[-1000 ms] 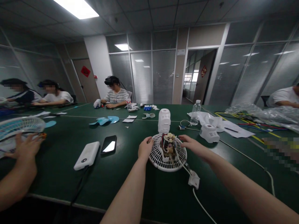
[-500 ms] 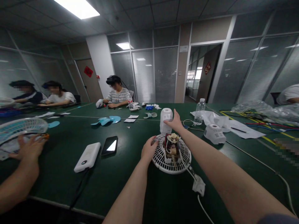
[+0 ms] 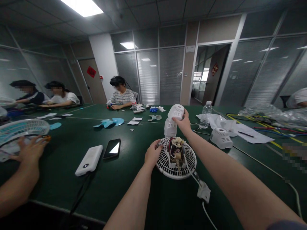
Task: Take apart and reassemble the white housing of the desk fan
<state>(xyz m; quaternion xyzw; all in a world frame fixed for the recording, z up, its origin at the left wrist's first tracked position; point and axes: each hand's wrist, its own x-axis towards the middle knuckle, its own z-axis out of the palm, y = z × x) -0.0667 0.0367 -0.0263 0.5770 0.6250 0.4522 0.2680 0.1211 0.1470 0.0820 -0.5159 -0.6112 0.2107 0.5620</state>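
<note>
A white round fan grille [image 3: 161, 164] lies on the table before me, with the fan's bare motor [image 3: 177, 152] and wires exposed on top. My left hand [image 3: 153, 153] grips the grille's left rim, fingers curled over it. Beyond the grille, my right hand [image 3: 184, 123] holds up a white vented motor cover [image 3: 176, 111], thumb on its near side. Just below that cover stands another white plastic fan part [image 3: 170, 129], partly hidden by it. A white switch box [image 3: 203, 192] on a cord hangs off the grille's lower right.
To the right are another white vented cover [image 3: 221, 139], a water bottle [image 3: 205, 115] and paper. A power bank [image 3: 89, 160] and a phone [image 3: 112, 149] lie left. A co-worker's hand [image 3: 31, 148] rests on another fan [image 3: 22, 127]. Blue fan blades [image 3: 109, 122] lie farther back.
My right hand has lifted the vented cover up off the white part behind the grille and tilted it. My left hand stays on the grille.
</note>
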